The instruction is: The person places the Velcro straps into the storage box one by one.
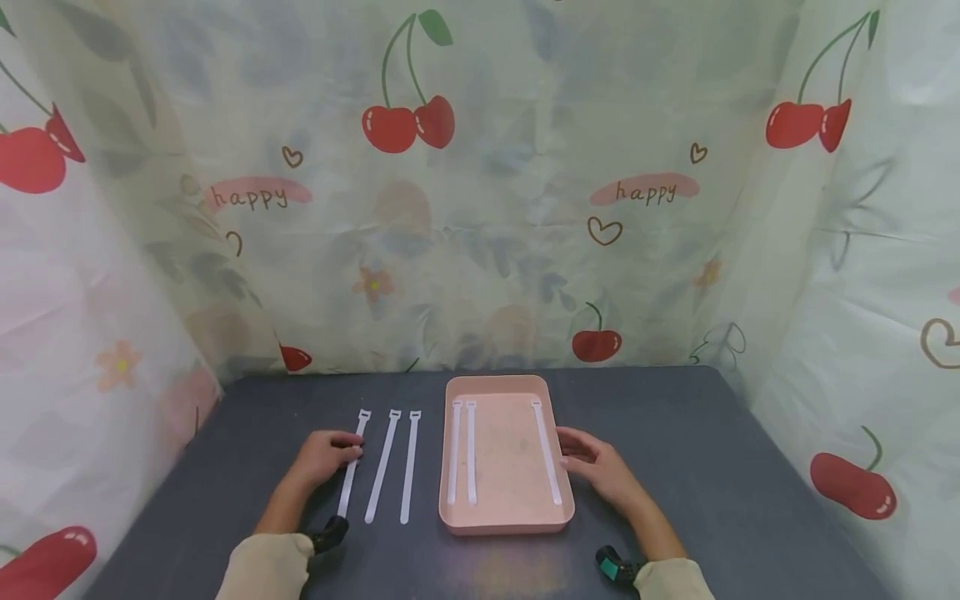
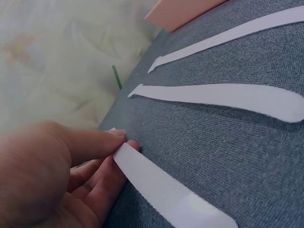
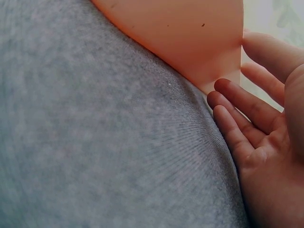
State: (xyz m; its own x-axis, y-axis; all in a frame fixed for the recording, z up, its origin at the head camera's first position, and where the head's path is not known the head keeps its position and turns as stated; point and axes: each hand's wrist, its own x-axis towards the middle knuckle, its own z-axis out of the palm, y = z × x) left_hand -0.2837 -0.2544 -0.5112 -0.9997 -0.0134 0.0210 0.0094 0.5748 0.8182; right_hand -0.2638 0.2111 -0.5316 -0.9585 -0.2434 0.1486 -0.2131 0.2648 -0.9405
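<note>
My left hand (image 1: 324,457) pinches a white cable strap (image 1: 347,492) with a slotted head, the leftmost in a row on the table. In the left wrist view, thumb and fingertips hold the strap (image 2: 161,187) partway along, its rounded tail pointing toward the camera. Two more straps, a middle one (image 1: 382,468) and a right one (image 1: 410,471), lie beside it. A pink tray (image 1: 502,527) stands right of them, with three straps inside, two at left and one (image 1: 547,454) at right. My right hand (image 1: 603,469) touches the tray's right side with loosely extended fingers (image 3: 247,107).
The dark grey table (image 1: 697,442) carries the tray and straps. Cherry-printed curtains (image 1: 495,167) hang behind it and along both sides. Black wrist devices sit on the left wrist (image 1: 330,533) and on the right wrist (image 1: 618,567).
</note>
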